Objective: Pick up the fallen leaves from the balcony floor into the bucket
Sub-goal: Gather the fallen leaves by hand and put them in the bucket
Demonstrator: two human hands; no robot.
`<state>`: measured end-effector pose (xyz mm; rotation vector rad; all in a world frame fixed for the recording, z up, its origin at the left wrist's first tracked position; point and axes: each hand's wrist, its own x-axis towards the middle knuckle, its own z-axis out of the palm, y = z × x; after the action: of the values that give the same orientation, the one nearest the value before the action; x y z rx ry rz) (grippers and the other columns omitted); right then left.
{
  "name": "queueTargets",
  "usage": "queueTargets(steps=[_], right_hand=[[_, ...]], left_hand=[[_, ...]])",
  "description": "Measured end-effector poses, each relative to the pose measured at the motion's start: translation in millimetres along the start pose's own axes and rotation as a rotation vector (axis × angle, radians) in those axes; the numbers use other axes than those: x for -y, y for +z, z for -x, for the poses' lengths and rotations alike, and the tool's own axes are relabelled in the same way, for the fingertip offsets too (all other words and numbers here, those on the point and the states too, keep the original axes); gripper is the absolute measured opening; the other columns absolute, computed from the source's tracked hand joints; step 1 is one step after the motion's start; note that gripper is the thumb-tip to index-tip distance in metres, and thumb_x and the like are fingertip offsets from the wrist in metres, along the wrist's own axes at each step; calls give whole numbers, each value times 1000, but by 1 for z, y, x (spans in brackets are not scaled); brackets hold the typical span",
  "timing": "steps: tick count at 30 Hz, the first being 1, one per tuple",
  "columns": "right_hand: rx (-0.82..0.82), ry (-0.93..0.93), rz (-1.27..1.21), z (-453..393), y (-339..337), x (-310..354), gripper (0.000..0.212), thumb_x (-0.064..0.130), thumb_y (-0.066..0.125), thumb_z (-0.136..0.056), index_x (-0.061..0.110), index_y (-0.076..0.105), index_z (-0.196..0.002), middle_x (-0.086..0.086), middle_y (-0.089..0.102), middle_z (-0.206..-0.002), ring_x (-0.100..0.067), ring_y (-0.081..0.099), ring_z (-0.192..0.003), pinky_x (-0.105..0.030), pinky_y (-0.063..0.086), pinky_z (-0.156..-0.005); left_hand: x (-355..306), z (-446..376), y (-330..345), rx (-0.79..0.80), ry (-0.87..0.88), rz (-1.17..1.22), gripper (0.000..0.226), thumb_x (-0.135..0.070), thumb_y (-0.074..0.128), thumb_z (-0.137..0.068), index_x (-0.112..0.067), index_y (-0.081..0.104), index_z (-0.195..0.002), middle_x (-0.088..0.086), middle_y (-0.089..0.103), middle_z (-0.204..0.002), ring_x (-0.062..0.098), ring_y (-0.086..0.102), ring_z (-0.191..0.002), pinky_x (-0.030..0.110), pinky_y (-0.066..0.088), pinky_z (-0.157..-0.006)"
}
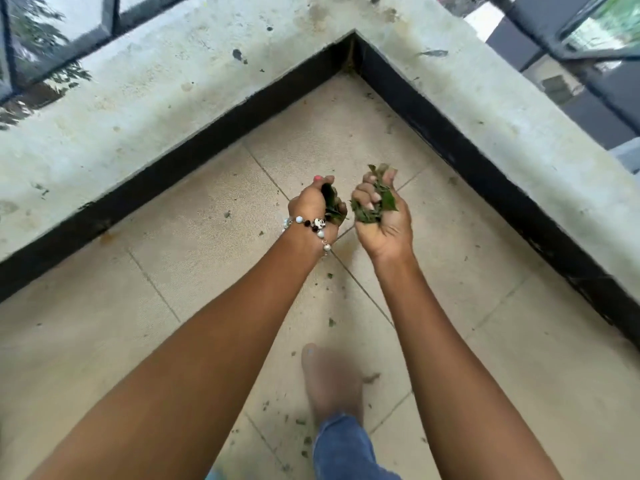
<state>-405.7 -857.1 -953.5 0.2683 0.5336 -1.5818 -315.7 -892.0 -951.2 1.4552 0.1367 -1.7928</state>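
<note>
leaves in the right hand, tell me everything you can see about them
The bunch of green leaves is a loose clump of small, crumpled, fresh-looking pieces, some torn. The person's right hand, palm up with fingers curled over the clump, holds it above the beige tiled floor. A few leaf tips stick up past the fingertips, and one broader leaf juts out on the thumb side. Only the hand touches the clump.

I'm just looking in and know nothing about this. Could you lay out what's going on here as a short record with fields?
Place: corner of a tiled balcony floor bounded by a low concrete ledge
Left hand: grips a bunch of green leaves; beaded bracelet on the wrist
Right hand: grips a handful of leaves
Floor leftovers: small leaf bits scattered on the tiles
Person: bare foot, blue trouser leg
Bucket: not in view
</note>
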Motion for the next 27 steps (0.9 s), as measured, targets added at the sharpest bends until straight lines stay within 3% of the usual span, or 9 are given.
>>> queueTargets(steps=[4, 9, 11, 13, 14, 16, 18, 23, 27], right_hand=[[-75, -87, 156, 68, 66, -2, 11, 15, 56, -93, 5, 59, -93, -6, 49, -73, -6, 44, -46, -17, 41, -43], [-182, -261, 297, 185, 161, 31, 8, 13, 61, -90, 5, 64, -90, -9, 59, -75, -21, 57, -68, -45, 52, -84], [-234, -333, 340, 243, 197, 51, 9, 10, 59, -92, 2, 62, -95, -15, 62, -89, -30, 60, -86, -49, 51, -91], [-251, -392, 335, 294, 225, 70, 9, 9, 59, -93, 1, 61, -97, -17, 63, -92, -33, 59, -89, -45, 54, -86], [-286, -435, 368, 340, 247, 92, 6, 9, 59, -94, 3, 61, -94, -16, 64, -88, -30, 62, -85, -39, 58, -79], [-334, -476, 433, 375, 262, 103, 7, 7, 59, -93, 7, 63, -87, -12, 67, -82, -23, 66, -75, -32, 57, -68], [-378, -538, 487, 438, 280, 134, 9, 7, 62, -92, 10, 66, -84, -14, 69, -84, -26, 66, -77, -33, 56, -71], [-514, -717, 457, 561, 282, 199, 6, 9, 69, -83, 14, 68, -80, -9, 68, -82, -25, 63, -78, -35, 52, -76], [-579, -823, 302, 632, 262, 248, 11, -2, 61, -89, 6, 61, -82, -7, 69, -72, -19, 66, -66, -28, 54, -65]], left_hand=[[-8, 89, 17, -16, -5, 109, 14, -13, 57, -91, -11, 59, -77, 1, 51, -67, 18, 49, -57, 33, 49, -63], [-15, 256, 52, 135, 27, 22, 25, -10, 53, -93, -9, 63, -70, 6, 65, -75, 21, 62, -74, 37, 51, -92], [-9, 330, 68, 173, 16, -78, 27, -9, 55, -90, -10, 68, -67, 8, 68, -80, 22, 65, -80, 36, 54, -86], [-1, 388, 79, 189, 19, -166, 31, -10, 57, -89, -12, 72, -61, 8, 70, -79, 22, 67, -76, 32, 54, -75], [7, 442, 90, 208, 3, -238, 31, -12, 59, -88, -12, 73, -60, 8, 71, -78, 23, 67, -75, 31, 54, -74], [19, 472, 93, 189, 37, -317, 24, -16, 63, -84, -12, 74, -64, 9, 71, -80, 25, 66, -77, 35, 55, -80], [40, 541, 108, 266, 22, -413, 12, -16, 68, -78, -8, 75, -74, 14, 71, -86, 27, 65, -79, 40, 54, -85], [125, 639, 126, 365, -15, -575, 26, -10, 65, -79, 8, 70, -98, 26, 69, -103, 36, 66, -95, 48, 52, -93], [199, 690, 136, 487, -81, -740, 13, -6, 61, -85, -4, 72, -92, 19, 70, -97, 34, 66, -96, 45, 50, -98]])
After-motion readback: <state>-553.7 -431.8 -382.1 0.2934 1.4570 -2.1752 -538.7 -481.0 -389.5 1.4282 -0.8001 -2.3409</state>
